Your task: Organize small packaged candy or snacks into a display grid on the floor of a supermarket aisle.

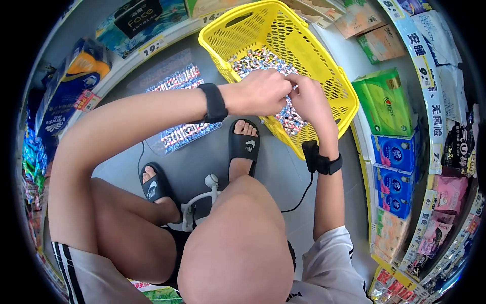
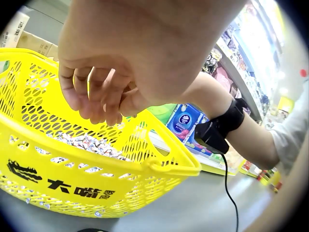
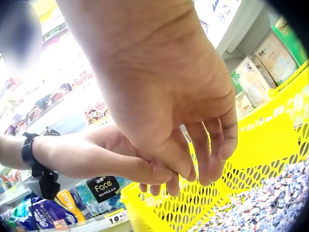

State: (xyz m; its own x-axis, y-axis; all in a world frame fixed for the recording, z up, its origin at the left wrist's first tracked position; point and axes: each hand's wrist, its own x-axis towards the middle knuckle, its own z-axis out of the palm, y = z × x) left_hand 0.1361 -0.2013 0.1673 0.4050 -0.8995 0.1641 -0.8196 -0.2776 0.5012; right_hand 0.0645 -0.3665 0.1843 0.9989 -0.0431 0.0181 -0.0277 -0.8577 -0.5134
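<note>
Both hands meet above a yellow shopping basket [image 1: 324, 76], fingertips together. My left hand [image 1: 263, 91] reaches in from the left with curled fingers; in the right wrist view its thumb [image 3: 161, 174] lies against the other hand's fingertips. My right hand [image 1: 310, 101] bends down from the right, its fingers [image 3: 212, 164] curved and thumb close to the index finger. I cannot tell whether anything is pinched between them. Below, many small twist-wrapped candies [image 2: 87, 143] in white, blue and red cover the basket's bottom.
On the grey floor left of the basket lies clear plastic packaging with rows of similar wrapped pieces [image 1: 185, 134]. Shelves with tissue packs [image 1: 385, 101] stand on both sides. Sandalled feet [image 1: 244, 144] and a white stool-like frame [image 1: 202, 197] are close below. A cable [image 2: 231, 193] hangs from the right wrist.
</note>
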